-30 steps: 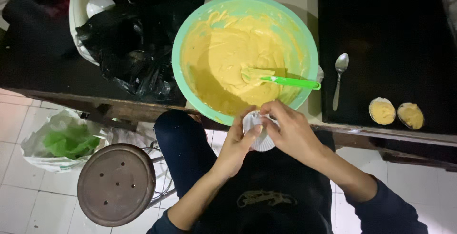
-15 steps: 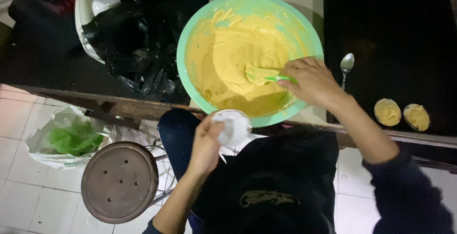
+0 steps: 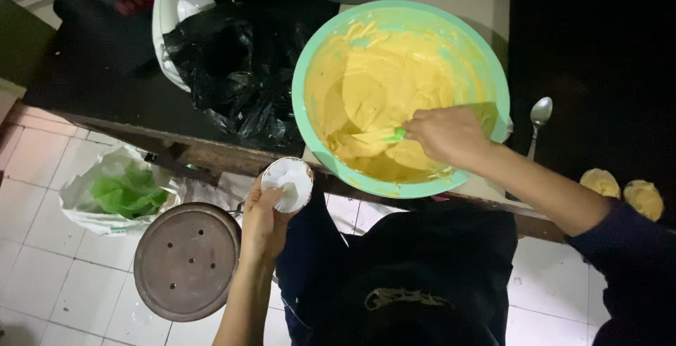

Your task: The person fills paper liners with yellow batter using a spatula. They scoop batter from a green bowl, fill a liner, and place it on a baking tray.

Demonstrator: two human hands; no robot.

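Note:
A big mint-green bowl (image 3: 493, 78) full of yellow batter stands at the table's near edge. My right hand (image 3: 445, 135) reaches into it and grips the green handle of a spatula (image 3: 391, 136) whose blade is sunk in the batter. My left hand (image 3: 264, 223) holds a small white paper cup (image 3: 287, 184), which looks empty, just below the table edge, left of the bowl.
A black plastic bag (image 3: 236, 71) and a white hand mixer (image 3: 176, 19) lie left of the bowl. A metal spoon (image 3: 539, 117) and two filled yellow cups (image 3: 623, 192) sit to the right. Below are a round brown stool (image 3: 186, 261) and a white bag with green contents (image 3: 120, 191) on the tiled floor.
My hands parted from the cup. The right hand went into the bowl and took the spatula. The left hand carried the cup down and left.

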